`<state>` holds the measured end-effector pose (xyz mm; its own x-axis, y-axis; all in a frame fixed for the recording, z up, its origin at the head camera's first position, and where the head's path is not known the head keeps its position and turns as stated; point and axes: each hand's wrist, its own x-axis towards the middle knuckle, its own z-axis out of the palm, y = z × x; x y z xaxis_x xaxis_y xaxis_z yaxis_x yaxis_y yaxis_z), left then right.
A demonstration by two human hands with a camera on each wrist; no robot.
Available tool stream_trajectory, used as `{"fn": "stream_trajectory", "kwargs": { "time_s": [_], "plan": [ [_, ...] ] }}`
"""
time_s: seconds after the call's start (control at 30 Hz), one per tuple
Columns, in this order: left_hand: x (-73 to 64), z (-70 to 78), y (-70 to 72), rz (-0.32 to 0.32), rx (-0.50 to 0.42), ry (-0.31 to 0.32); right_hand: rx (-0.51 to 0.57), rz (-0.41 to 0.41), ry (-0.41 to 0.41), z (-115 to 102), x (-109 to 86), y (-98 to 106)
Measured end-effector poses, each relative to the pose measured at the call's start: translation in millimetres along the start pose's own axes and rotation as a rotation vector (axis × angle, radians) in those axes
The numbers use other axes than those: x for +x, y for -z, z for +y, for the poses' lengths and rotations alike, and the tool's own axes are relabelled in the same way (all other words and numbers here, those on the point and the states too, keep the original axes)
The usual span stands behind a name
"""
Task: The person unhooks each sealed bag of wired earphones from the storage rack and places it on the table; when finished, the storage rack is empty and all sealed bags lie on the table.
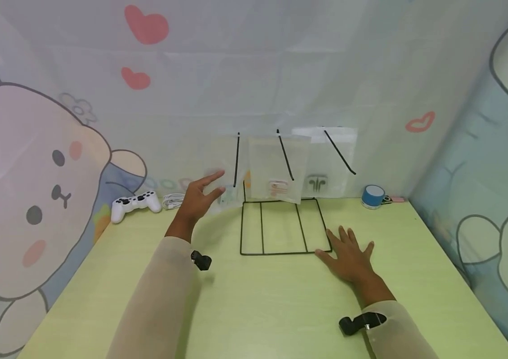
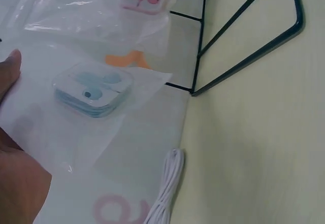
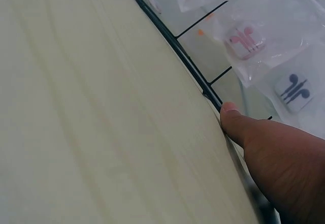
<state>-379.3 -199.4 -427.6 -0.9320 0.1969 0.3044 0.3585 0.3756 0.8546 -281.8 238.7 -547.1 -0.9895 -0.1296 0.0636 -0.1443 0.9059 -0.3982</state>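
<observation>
Nearest, on the tbl (image 1: 258, 299), the R hand (image 1: 348, 259) lay at the near right corner of the black wire rack (image 1: 281, 254), fingers straight and fanned wide, thumb tip on the wire, nothing gripped. The rack's base sat mid-tbl. Farther back, on the left, the L hand (image 1: 194, 203) was up beside the left bag (image 1: 231, 197), index out, thumb well apart, wide gap between; other fingers mostly hidden, so couldn't tell if anything was held or if the thumb touched plastic. That bag, w/ a pale blue earphone case (image 2: 94, 92), sat left of the middle bag (image 1: 265, 164) (pink earphones (image 1: 278, 188)) and right bag (image 1: 321, 159) (dark earphones (image 1: 316, 184)), all at the rack's far side; dark prongs (image 1: 237, 159) showed against them, tho couldn't tell how the left one hung. Best approach, IMO: R hand pressing lightly so the rack couldn't skid, L hand handling only the bag's edge, plastic flat and clear of its neighbor, no sideways pull on the prong. Far left: white controller (image 1: 136, 204), bundled white cable (image 1: 173, 201); far right: blue-and-white roll (image 1: 373, 196), scissors (image 1: 386, 200). No brand, label or writing was legible anywhere, just cartoon prints on the bkdrop (image 1: 236, 85).
</observation>
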Motion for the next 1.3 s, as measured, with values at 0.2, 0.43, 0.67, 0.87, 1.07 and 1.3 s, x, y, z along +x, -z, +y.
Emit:
{"fn": "stream_trajectory", "kwargs": {
  "time_s": [0.2,0.43,0.67,0.87,1.07,1.3],
  "plan": [
    [-5.1,11.0,15.7,-0.088,0.081,0.025,-0.002,-0.003,-0.005,2,1.2,-2],
    [-12.9,30.9,20.7,-0.093,0.152,0.053,0.002,0.001,-0.007,0,0.3,0],
    [-20.1,40.8,21.0,-0.075,0.166,0.045,0.005,-0.005,-0.012,1,0.6,0],
    [-26.1,52.9,30.6,-0.103,0.203,0.015,0.003,-0.007,-0.010,3,2.7,-2],
    [-32.6,69.5,42.8,-0.141,0.287,0.032,0.004,-0.009,-0.008,4,4.0,-3],
    [-41.1,89.7,51.0,-0.179,0.353,0.068,0.004,-0.004,-0.008,4,3.3,-2]
  ]
}}
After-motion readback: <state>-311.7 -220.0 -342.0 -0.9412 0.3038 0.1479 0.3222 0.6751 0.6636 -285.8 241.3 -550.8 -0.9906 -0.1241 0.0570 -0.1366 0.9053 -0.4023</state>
